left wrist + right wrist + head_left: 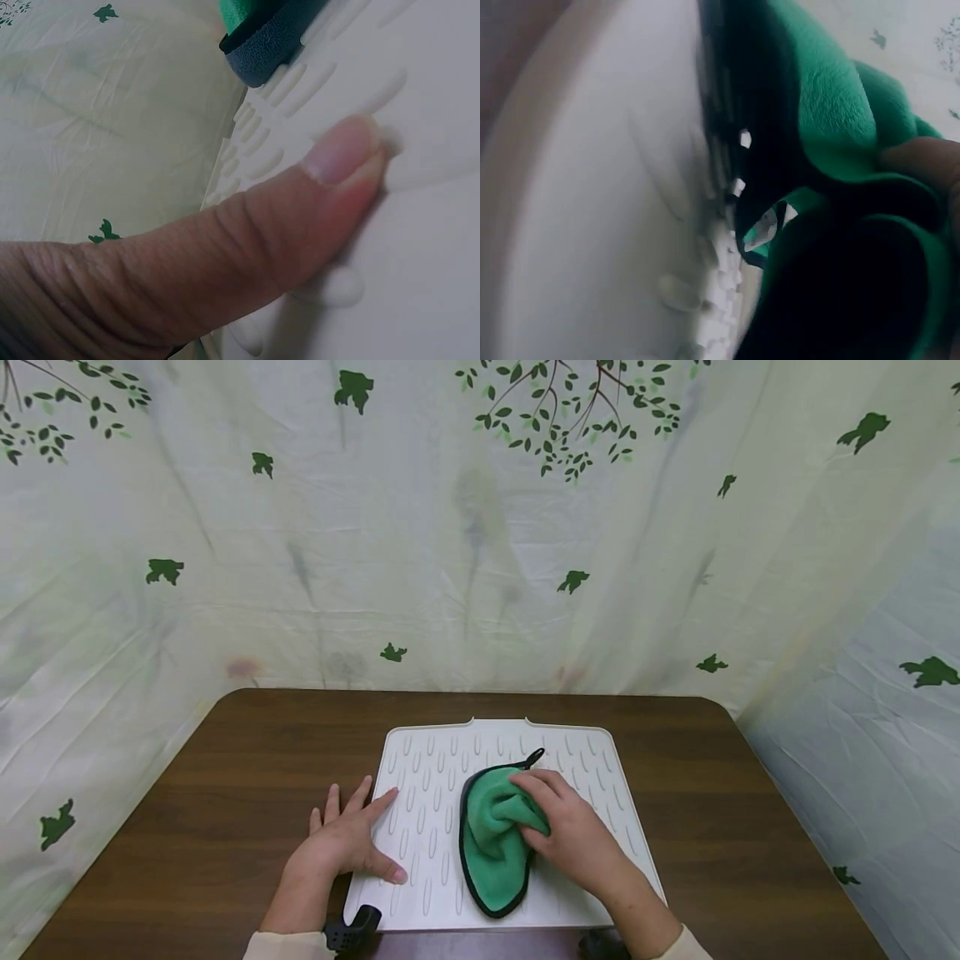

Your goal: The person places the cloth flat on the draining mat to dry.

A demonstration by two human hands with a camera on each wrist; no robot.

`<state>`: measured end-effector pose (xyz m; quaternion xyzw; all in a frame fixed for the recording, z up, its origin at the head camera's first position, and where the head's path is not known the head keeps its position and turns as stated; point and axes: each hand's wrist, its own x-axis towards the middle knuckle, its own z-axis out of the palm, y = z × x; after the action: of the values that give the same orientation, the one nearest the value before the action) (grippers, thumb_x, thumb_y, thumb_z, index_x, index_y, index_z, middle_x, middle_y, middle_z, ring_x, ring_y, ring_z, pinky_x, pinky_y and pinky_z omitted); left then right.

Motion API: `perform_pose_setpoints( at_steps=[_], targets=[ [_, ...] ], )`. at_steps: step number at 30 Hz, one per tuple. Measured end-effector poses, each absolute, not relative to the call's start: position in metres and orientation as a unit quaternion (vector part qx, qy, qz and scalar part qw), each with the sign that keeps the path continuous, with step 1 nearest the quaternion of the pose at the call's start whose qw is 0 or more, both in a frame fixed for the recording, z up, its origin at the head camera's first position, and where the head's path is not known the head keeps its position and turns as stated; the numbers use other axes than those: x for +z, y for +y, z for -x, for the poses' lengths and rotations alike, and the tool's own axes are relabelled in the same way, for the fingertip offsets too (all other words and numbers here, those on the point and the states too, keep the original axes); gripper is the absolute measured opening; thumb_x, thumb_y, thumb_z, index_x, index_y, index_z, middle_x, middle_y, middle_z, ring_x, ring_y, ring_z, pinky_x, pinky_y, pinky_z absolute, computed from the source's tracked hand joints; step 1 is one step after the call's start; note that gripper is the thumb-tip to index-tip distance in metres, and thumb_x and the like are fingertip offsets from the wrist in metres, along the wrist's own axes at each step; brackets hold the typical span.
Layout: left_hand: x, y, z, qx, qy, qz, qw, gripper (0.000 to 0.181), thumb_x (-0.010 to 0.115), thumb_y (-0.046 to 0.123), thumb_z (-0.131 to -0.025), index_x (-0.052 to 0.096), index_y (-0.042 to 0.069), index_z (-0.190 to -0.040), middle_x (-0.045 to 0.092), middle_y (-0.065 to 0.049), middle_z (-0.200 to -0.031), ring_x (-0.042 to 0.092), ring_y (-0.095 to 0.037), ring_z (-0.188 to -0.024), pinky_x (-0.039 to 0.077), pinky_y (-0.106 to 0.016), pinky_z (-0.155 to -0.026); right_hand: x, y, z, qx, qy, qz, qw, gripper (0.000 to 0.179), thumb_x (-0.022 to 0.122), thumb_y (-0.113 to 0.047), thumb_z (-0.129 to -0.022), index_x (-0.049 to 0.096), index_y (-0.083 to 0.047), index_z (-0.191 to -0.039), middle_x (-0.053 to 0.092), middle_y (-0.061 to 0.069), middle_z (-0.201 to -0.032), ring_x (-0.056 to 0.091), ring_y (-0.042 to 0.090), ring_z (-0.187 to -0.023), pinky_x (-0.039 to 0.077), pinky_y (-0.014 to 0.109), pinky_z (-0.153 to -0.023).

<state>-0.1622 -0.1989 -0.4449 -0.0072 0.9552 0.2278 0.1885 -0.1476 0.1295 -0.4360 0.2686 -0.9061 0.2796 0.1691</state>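
A white mat [420, 827] with rows of raised oval ridges lies on the table. On it my right hand [573, 835] grips a bunched green cloth [498, 827] with a dark edge and a small hanging loop at its far corner. In the right wrist view the cloth [832, 112] rises in folds over the ridges, with a fingertip pressed into it. My left hand [345, 839] is spread at the mat's left edge, fingers straight. Its thumb [277, 210] rests on the mat's surface in the left wrist view, with a bit of the cloth [262, 45] beyond.
The dark brown wooden table [247, 793] extends on both sides of the mat. Behind it hangs a pale curtain [420, 577] printed with green leaves and branches. A black wrist strap [352, 929] sits by the left wrist, near the mat's front corner.
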Motion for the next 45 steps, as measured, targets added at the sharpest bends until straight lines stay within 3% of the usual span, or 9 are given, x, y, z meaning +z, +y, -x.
perform_pose_setpoints(
  at_steps=[4, 13, 25, 32, 45],
  targets=[
    [-0.446, -0.199, 0.163, 0.225, 0.956, 0.007, 0.187, 0.137, 0.1, 0.051, -0.043, 0.035, 0.023, -0.16, 0.005, -0.022, -0.172, -0.015, -0.06, -0.151, -0.004, -0.081, -0.114, -0.436, 0.129, 0.147, 0.265, -0.916, -0.273, 0.128, 0.065, 0.088, -0.016, -0.08, 0.059, -0.02, -0.138, 0.061, 0.002, -0.132, 0.065, 0.02, -0.118, 0.056, 0.041, -0.1],
    [-0.449, -0.201, 0.164, 0.244, 0.951, 0.012, 0.189, 0.141, 0.099, 0.056, -0.038, 0.036, 0.024, -0.16, 0.005, -0.02, -0.172, -0.015, -0.058, -0.152, -0.009, -0.08, -0.114, -0.429, 0.133, 0.144, 0.274, -0.923, -0.245, 0.109, 0.06, 0.083, -0.029, -0.087, 0.057, -0.021, -0.141, 0.059, 0.001, -0.136, 0.063, 0.022, -0.123, 0.055, 0.045, -0.101],
    [-0.445, -0.199, 0.162, 0.232, 0.955, 0.007, 0.186, 0.137, 0.1, 0.05, -0.043, 0.035, 0.022, -0.16, 0.005, -0.022, -0.172, -0.015, -0.06, -0.151, -0.005, -0.081, -0.114, -0.428, 0.135, 0.145, 0.276, -0.917, -0.256, 0.133, 0.058, 0.081, -0.032, -0.089, 0.057, -0.019, -0.141, 0.06, 0.001, -0.136, 0.062, 0.021, -0.126, 0.055, 0.044, -0.101],
    [-0.457, -0.203, 0.166, 0.248, 0.951, 0.011, 0.183, 0.144, 0.098, 0.059, -0.034, 0.037, 0.024, -0.16, 0.006, -0.02, -0.172, -0.017, -0.058, -0.152, -0.012, -0.08, -0.113, -0.43, 0.137, 0.147, 0.27, -0.916, -0.259, 0.145, 0.057, 0.081, -0.031, -0.09, 0.058, -0.018, -0.141, 0.06, 0.002, -0.136, 0.063, 0.022, -0.124, 0.056, 0.044, -0.1],
    [-0.451, -0.202, 0.164, 0.249, 0.95, 0.006, 0.188, 0.143, 0.099, 0.058, -0.037, 0.035, 0.024, -0.16, 0.005, -0.02, -0.172, -0.017, -0.057, -0.152, -0.011, -0.08, -0.114, -0.428, 0.141, 0.147, 0.271, -0.91, -0.261, 0.172, 0.053, 0.079, -0.027, -0.092, 0.059, -0.017, -0.14, 0.062, 0.004, -0.134, 0.064, 0.022, -0.123, 0.057, 0.042, -0.098]
  ],
)
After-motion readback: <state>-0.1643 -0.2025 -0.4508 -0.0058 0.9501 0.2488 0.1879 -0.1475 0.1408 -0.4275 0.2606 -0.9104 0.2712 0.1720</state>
